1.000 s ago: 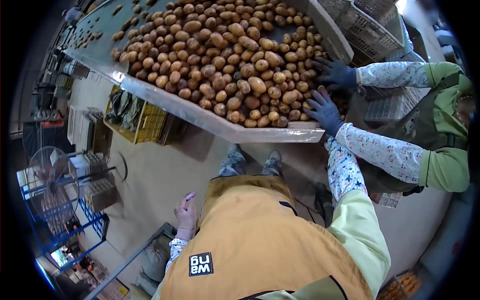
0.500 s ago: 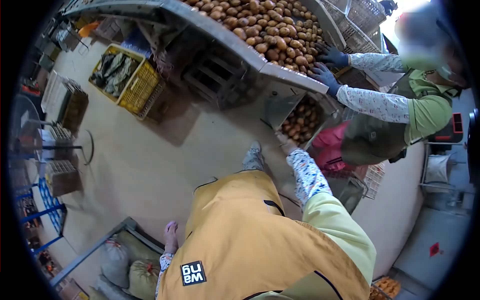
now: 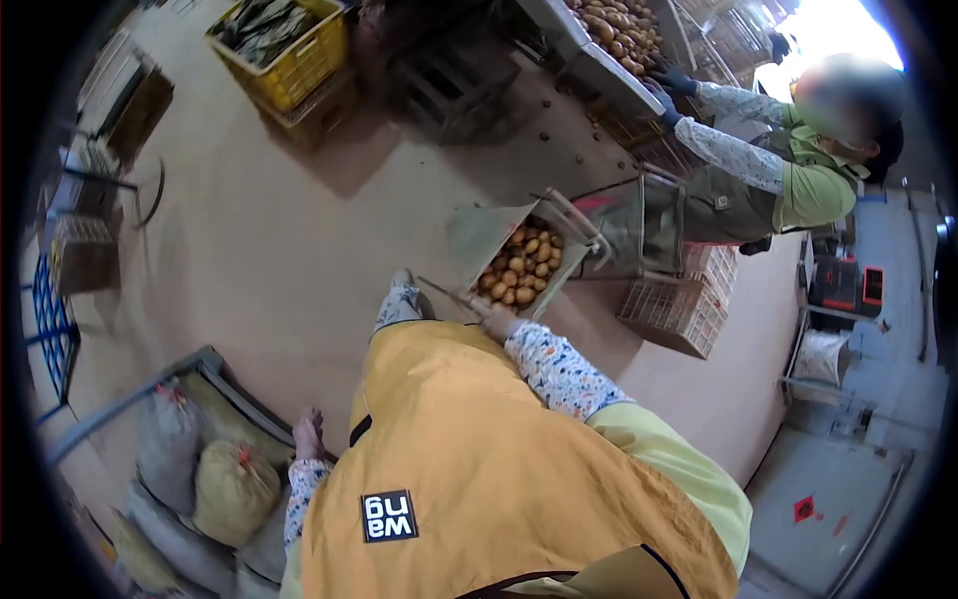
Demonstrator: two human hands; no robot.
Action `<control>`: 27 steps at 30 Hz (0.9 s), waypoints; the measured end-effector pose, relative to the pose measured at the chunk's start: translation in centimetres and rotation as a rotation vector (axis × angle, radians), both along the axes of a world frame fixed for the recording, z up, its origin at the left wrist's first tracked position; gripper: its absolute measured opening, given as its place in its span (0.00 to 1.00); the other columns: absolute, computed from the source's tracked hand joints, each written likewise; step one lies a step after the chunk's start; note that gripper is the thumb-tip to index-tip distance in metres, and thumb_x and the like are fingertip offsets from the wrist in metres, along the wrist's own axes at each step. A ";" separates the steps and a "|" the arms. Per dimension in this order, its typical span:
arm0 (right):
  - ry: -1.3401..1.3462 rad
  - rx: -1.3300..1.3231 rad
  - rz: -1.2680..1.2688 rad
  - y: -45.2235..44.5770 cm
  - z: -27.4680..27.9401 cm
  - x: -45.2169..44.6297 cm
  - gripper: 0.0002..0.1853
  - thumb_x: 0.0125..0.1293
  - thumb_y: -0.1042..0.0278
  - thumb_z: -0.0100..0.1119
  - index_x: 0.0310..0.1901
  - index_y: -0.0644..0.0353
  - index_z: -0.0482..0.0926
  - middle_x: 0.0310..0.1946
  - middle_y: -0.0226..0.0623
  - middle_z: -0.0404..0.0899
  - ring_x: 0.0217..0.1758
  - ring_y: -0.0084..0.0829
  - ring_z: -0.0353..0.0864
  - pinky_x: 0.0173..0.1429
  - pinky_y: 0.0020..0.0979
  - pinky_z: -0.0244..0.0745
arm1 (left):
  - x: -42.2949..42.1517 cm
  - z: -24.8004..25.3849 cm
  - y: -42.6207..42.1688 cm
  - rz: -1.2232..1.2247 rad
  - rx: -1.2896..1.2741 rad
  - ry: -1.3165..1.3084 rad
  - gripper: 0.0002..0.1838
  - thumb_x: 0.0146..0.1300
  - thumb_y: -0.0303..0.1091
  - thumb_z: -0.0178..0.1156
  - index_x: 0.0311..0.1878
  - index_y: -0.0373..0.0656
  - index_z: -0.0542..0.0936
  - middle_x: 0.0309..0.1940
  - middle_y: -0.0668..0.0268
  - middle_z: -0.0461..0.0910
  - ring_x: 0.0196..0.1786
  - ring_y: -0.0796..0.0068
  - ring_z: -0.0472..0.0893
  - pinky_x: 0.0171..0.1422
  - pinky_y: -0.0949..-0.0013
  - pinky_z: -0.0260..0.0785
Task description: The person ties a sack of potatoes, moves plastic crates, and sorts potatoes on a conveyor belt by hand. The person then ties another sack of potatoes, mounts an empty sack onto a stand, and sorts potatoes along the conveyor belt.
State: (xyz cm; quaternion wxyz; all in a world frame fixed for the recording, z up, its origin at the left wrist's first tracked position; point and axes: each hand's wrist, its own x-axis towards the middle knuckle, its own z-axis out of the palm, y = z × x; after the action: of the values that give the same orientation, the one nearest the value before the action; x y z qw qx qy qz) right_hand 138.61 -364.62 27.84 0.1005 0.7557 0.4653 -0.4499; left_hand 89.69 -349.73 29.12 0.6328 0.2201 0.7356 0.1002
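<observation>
My right hand (image 3: 496, 321) is closed on the rim bar of a grey-green canvas carrier (image 3: 479, 235). Brown potatoes (image 3: 519, 268) fill much of its inside, and a tubular metal handle sticks up on its far side. At my left side, my left hand (image 3: 309, 433) hangs loosely with nothing visible in it, near some tied sacks (image 3: 237, 489). Its fingers look apart, though they are small in the view.
A co-worker (image 3: 738, 180) in gloves reaches over a potato-covered sorting table (image 3: 559, 35). Another canvas carrier (image 3: 662, 225) and a pale crate (image 3: 689, 299) stand close to them. Stacked yellow crates (image 3: 299, 65) are at upper left. Several loose potatoes (image 3: 579, 160) lie on the floor.
The potato-filled carrier has come away from the sorting table, toward the left and nearer my body, with my right hand still on it. My view has shifted; the table now sits farther off.
</observation>
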 end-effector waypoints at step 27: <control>-0.355 0.205 -0.186 -14.0 12.6 5.2 0.39 0.40 0.66 0.67 0.57 0.58 0.62 0.59 0.41 0.61 0.65 0.42 0.55 0.66 0.41 0.52 | 40.0 5.1 -3.3 -1.668 -0.019 -0.026 0.34 0.54 0.61 0.49 0.47 0.35 0.76 0.42 0.47 0.77 0.48 0.54 0.76 0.54 0.62 0.64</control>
State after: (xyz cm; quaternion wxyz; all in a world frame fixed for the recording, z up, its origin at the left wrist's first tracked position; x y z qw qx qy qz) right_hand 143.85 -378.64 40.46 0.0614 0.8688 0.4121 -0.2676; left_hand 129.73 -353.06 34.25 0.5095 0.6863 0.3246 -0.4049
